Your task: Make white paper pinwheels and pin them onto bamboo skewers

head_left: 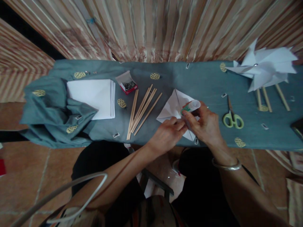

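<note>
In my right hand (207,121) is a glue stick (191,107) with a white end and a green label, held tilted over a white paper square (171,105). Creases or cuts run across the paper from its corners. My left hand (168,134) rests on the paper's near edge with the fingers bent, pressing it; part of the sheet is hidden under both hands. Just left of the paper lie several thin wooden sticks (143,110). Scissors with light green handles (233,119) lie to the right of my right hand.
A stack of white paper (92,97) lies left on the teal cloth (201,78), beside an open red box of small metal fasteners (127,85). Finished paper pinwheels (260,66) on sticks lie at the far right. The cloth is bunched at the left end; a striped curtain (165,28) hangs behind.
</note>
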{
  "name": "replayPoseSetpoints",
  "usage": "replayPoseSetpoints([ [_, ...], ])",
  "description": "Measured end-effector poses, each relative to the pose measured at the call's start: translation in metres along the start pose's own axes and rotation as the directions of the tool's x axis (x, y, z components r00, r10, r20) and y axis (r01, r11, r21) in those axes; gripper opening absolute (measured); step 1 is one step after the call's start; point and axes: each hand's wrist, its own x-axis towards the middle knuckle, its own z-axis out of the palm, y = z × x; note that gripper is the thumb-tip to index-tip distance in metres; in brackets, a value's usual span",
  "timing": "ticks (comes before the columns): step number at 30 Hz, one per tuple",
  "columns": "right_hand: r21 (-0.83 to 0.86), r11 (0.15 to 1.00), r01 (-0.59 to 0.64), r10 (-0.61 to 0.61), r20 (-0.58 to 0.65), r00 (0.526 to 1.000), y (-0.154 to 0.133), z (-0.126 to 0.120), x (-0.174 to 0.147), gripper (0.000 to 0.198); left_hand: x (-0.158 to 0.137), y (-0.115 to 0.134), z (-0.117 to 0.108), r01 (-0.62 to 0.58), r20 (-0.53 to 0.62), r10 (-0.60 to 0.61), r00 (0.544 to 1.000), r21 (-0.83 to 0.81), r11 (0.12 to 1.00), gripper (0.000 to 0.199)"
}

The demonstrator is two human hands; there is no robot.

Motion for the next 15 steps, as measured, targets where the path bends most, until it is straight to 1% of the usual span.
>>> replayPoseSetpoints([
  [7, -0.021, 0.999, 0.031, -0.031, 0.034, 0.999, 0.001, -0.0028, -0.0013, 0.032, -0.0006, 0.0006, -0.0021, 0.0, 0.015, 0.0, 1.0, 0.013, 1.0, 0.036],
  [15, -0.012, 1.0, 0.011, -0.011, 0.046, 0.999, 0.0004, -0.0064, -0.0023, 0.028, -0.001, -0.0002, -0.0021, -0.008, 0.011, 0.008, 1.0, -0.004, 1.0, 0.035],
])
